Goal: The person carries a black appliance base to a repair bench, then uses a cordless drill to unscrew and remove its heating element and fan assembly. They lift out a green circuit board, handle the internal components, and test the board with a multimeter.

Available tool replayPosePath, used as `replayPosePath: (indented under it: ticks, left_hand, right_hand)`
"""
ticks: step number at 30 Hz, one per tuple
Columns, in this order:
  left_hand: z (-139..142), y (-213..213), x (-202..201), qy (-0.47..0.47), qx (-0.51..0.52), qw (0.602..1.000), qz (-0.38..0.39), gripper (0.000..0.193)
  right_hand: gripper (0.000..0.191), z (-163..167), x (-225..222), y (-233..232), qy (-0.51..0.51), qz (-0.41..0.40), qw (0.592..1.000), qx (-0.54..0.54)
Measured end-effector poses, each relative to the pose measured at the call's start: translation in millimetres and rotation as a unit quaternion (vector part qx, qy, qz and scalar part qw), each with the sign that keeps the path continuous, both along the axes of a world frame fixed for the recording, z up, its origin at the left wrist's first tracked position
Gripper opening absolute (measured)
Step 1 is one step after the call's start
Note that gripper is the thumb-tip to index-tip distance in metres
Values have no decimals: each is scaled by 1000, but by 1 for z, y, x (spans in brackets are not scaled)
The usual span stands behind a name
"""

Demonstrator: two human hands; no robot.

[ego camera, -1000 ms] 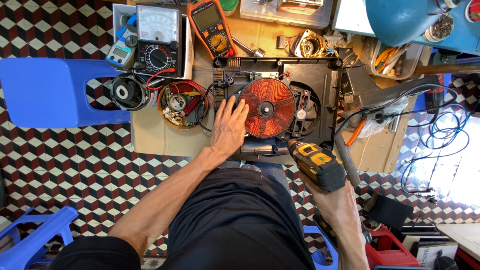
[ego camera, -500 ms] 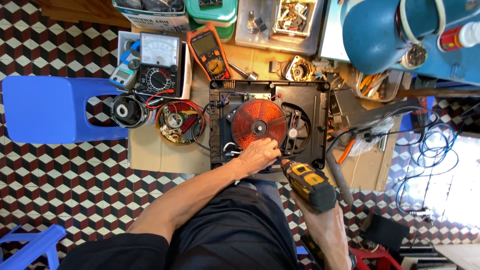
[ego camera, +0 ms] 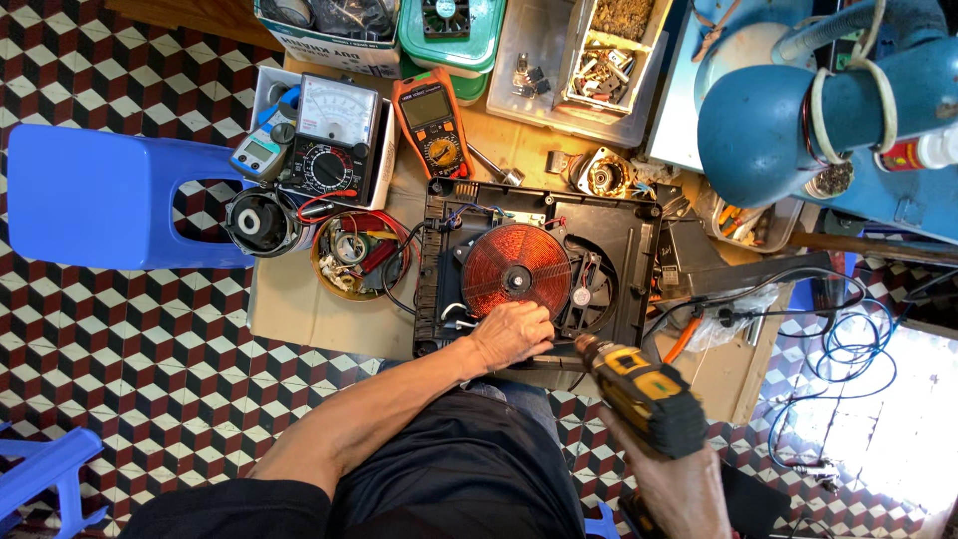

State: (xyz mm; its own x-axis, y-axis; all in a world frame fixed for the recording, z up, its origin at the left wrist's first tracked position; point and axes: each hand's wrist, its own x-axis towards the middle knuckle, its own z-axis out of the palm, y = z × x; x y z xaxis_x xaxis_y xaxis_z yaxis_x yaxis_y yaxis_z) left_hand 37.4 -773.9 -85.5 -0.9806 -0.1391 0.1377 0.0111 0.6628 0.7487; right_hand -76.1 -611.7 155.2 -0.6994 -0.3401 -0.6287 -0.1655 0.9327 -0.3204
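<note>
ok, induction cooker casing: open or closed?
Open. The induction cooker has no top cover: its copper coil and fan lie exposed. The left hand rests at the coil's near edge.

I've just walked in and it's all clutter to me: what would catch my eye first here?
The copper-red coil in the opened black appliance at the centre, with the left hand resting at its near edge. Then the yellow-and-black cordless drill in the right hand, lower right, and the big blue lamp, upper right.
</note>
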Motion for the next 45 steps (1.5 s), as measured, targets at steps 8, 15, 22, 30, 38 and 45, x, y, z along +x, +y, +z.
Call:
replayPosePath:
  ticks: [8, 15, 22, 30, 38, 45]
  left_hand:
    - [4, -3, -12, -51, 148, 976, 149, 11]
    - [-1, -47, -47, -64, 202, 936, 281, 11]
    - [-5, -60, -66, -76, 176, 934, 303, 14]
    - [2, -70, -85, -104, 180, 934, 292, 21]
    - [4, -76, -87, -141, 175, 938, 266, 23]
    - [-8, -75, -88, -81, 107, 958, 254, 25]
  right_hand:
    - [62, -33, -48, -49, -10, -57, 971, -231]
    - [42, -44, -58, -74, -47, -93, 974, -204]
    - [42, -49, -57, -81, -53, -117, 964, -233]
    - [41, -48, -57, -82, -46, -111, 969, -217]
    - [47, -45, -62, -88, -14, -5, 991, -133]
    - [40, -37, -87, -121, -5, 106, 989, -103]
